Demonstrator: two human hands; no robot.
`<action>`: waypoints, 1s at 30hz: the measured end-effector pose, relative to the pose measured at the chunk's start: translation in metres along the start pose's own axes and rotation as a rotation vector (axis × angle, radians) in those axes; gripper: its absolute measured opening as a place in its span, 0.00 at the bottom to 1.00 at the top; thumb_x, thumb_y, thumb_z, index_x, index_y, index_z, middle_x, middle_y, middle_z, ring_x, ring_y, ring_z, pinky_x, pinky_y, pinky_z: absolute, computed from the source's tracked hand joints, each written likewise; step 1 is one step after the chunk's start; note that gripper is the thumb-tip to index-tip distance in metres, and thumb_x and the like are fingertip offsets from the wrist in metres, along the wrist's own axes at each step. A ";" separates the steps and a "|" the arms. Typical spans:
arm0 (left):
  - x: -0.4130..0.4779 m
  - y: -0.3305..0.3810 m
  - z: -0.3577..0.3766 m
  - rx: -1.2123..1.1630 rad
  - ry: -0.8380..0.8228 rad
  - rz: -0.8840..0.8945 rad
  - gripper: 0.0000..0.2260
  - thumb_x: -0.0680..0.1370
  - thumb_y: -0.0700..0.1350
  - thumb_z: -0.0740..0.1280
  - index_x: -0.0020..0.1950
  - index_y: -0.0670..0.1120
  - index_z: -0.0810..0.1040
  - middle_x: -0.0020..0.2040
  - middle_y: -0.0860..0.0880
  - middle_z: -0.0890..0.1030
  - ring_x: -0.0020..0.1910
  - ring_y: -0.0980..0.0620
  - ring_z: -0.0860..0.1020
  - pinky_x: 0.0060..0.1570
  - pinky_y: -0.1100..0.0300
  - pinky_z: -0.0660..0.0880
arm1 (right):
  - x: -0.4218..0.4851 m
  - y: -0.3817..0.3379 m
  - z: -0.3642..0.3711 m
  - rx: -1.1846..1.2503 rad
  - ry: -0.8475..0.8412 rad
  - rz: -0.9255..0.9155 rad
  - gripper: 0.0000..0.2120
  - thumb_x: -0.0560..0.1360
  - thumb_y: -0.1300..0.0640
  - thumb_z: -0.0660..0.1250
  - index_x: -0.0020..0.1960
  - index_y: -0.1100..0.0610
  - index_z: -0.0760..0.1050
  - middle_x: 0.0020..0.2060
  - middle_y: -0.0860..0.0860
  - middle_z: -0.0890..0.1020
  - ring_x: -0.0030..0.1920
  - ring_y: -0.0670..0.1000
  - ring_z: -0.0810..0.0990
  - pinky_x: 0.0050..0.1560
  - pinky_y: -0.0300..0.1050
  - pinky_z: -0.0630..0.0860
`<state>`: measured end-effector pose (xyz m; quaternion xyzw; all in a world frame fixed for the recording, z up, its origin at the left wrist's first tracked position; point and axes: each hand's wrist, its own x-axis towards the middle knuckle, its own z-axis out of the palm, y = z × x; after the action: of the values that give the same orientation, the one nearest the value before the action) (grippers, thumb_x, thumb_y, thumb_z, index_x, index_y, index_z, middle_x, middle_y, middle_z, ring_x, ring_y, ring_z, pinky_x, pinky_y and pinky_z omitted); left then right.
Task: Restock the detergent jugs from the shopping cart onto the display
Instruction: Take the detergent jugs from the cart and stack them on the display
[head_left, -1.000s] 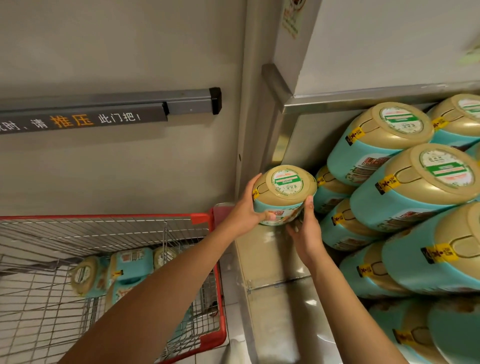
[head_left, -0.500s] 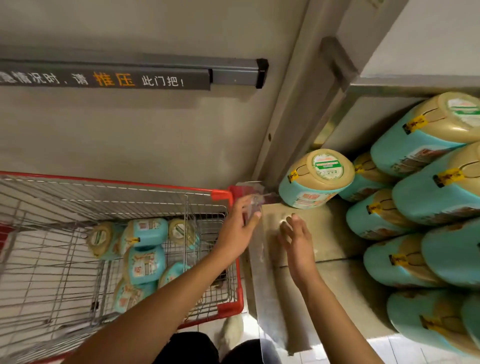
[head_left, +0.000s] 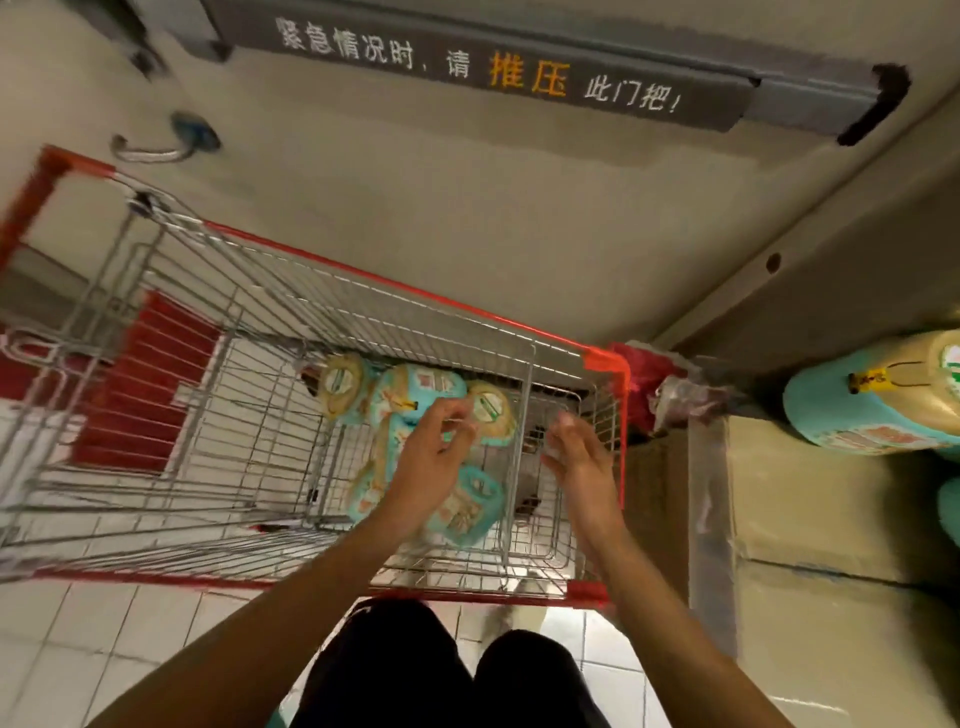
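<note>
Head view, entry by entry as I read it from my station.

- **Shopping cart** (head_left: 363, 276): red-rimmed wire basket directly below me, standing against a door with a push bar (head_left: 519, 78).
- **Detergent jugs** (head_left: 421, 389): teal bodies and tan caps, piled on their sides at the basket's right end. I cannot count them reliably.
- **Left hand** (head_left: 431, 462): over the pile, fingers loosely curled, gripping nothing I can make out. Blur hides any fingertip contact.
- **Right hand** (head_left: 582, 457): just beside it above the basket, fingers relaxed and apart, empty.
- **Display** (head_left: 831, 499): at right, one stocked jug (head_left: 878, 400) on its side, with bare shelf in front of it.
- **Step, in my judgement**: reaching for a jug, not yet picked up.
- **Next move calls for**: both hands round one jug, a lift clear of the wire wall, then a swing right.
</note>
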<state>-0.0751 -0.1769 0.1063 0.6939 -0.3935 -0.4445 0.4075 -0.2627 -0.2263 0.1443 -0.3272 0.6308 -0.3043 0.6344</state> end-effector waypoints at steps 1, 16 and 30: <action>0.002 -0.011 -0.013 0.004 0.023 -0.022 0.06 0.85 0.45 0.66 0.62 0.50 0.77 0.58 0.62 0.80 0.56 0.65 0.79 0.50 0.70 0.75 | 0.004 0.006 0.015 -0.021 -0.015 0.015 0.08 0.86 0.52 0.63 0.59 0.50 0.79 0.55 0.48 0.86 0.56 0.48 0.84 0.52 0.39 0.81; 0.066 -0.217 -0.116 0.082 -0.037 -0.589 0.14 0.86 0.50 0.65 0.66 0.42 0.74 0.58 0.43 0.81 0.51 0.44 0.80 0.42 0.56 0.77 | 0.119 0.153 0.155 -0.422 -0.115 0.238 0.14 0.87 0.56 0.62 0.64 0.65 0.76 0.59 0.61 0.81 0.62 0.61 0.80 0.68 0.58 0.77; 0.165 -0.371 -0.077 0.111 -0.059 -0.748 0.22 0.84 0.51 0.68 0.74 0.45 0.67 0.60 0.41 0.82 0.41 0.49 0.81 0.32 0.65 0.74 | 0.279 0.292 0.177 -0.731 -0.081 0.411 0.17 0.86 0.57 0.58 0.69 0.64 0.77 0.66 0.63 0.80 0.64 0.61 0.78 0.40 0.31 0.69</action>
<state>0.1143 -0.1775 -0.2609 0.7974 -0.1479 -0.5605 0.1674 -0.0883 -0.2684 -0.2585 -0.4097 0.7240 0.0856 0.5484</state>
